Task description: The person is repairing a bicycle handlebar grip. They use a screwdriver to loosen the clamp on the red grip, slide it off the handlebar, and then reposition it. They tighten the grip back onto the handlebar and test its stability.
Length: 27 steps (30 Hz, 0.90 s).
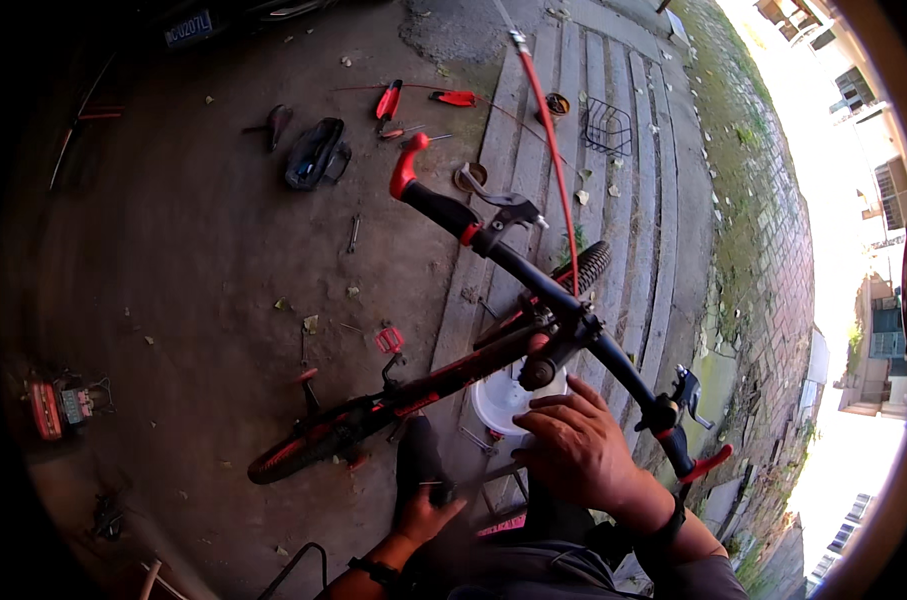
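A black bicycle with red parts stands in front of me, its handlebar crossing the middle of the view. My right hand is close to the stem, its fingers partly bent and apart; I see nothing held in it. Beside my dark trouser leg, my left hand is curled around a small dark thing that I cannot make out. A long red tube with a metal end rises from near the handlebar's middle. The front tyre shows beyond it, and the rear tyre lies toward the left.
A white bucket stands beneath the stem. Red-handled tools, a black case, a saddle and a wrench lie on the ground ahead. A wire basket rests on the planks. At far left sits a red machine.
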### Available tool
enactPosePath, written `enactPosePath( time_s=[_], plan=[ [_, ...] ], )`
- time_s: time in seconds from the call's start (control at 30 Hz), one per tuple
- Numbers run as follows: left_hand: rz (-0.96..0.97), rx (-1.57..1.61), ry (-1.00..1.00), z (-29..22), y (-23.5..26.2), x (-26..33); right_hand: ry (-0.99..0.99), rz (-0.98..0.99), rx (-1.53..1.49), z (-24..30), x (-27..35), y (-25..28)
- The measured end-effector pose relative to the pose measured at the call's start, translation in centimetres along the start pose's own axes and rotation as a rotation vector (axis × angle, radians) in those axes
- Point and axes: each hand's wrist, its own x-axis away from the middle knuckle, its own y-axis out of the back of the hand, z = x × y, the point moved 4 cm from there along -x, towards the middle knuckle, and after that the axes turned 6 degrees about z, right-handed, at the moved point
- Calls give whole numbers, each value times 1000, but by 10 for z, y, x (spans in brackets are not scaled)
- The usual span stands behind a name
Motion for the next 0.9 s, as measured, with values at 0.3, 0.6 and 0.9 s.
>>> enactPosePath(
  time_s=[0.3,0.6,0.9],
  plan=[
    [140,344,75,-92,-73,-32,-19,262,-341,-57,161,-1],
    [221,633,57,-186,-125,-49,-224,300,-605,-121,271,31],
    [394,617,-4,-221,-131,-66,-436,-276,-1208,-125,258,18]
  ],
)
